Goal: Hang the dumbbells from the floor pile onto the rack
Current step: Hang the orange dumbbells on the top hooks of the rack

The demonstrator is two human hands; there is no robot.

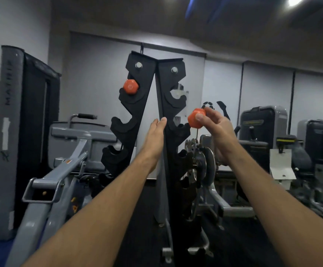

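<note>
Two orange dumbbells (130, 86), seemingly; one rack (137, 105).

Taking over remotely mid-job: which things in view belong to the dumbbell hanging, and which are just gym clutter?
Job:
rack
hung orange dumbbell
orange dumbbell gripped by right hand
left hand, flat on the rack

Clutter:
grey bench frame
weight plates
weight machines

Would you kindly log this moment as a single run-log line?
right hand: holds orange dumbbell beside right cradle | left hand: flat against rack | second orange dumbbell: upper left cradle
</note>
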